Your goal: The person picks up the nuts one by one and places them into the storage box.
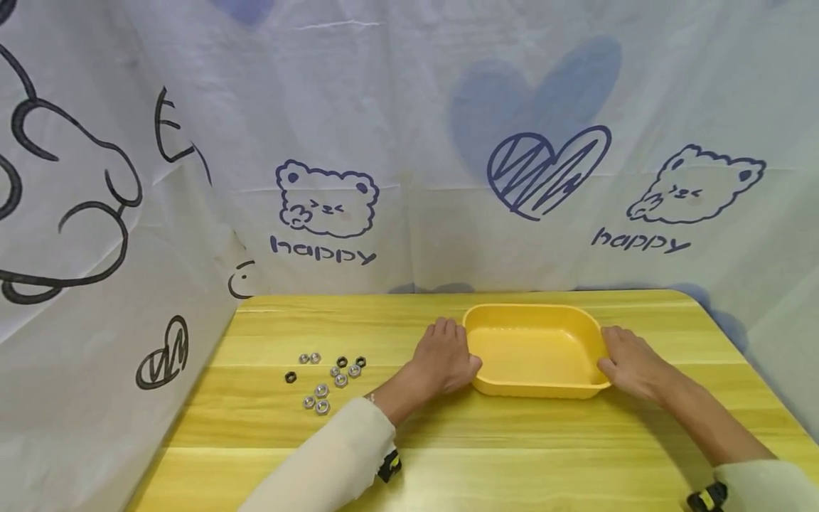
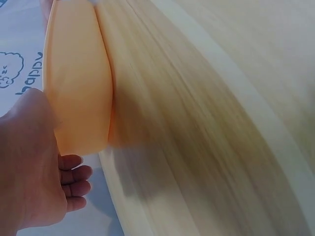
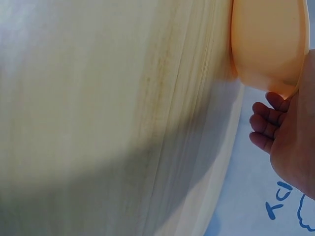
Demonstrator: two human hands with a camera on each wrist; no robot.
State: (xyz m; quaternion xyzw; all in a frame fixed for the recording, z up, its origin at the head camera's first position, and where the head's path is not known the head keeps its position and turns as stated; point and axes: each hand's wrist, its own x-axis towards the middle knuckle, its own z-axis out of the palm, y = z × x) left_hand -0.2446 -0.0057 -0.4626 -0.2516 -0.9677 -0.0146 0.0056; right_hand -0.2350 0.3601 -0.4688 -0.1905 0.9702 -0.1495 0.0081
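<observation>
A yellow plastic basin with rounded corners sits on the wooden table, right of the middle in the head view. My left hand grips its left end, the thumb over the rim and the fingers curled at the outside. At the opposite end my right hand holds the rim the same way. Both wrist views show the basin's outer wall beside the left hand and the right hand. Away to the left of my left hand lie several silver hex nuts and a few black nuts.
The light wooden table has a rounded far right corner. White cloth printed with bears and hearts hangs behind it and along the sides. Each forearm has a pale sleeve and a black-and-yellow band at the cuff.
</observation>
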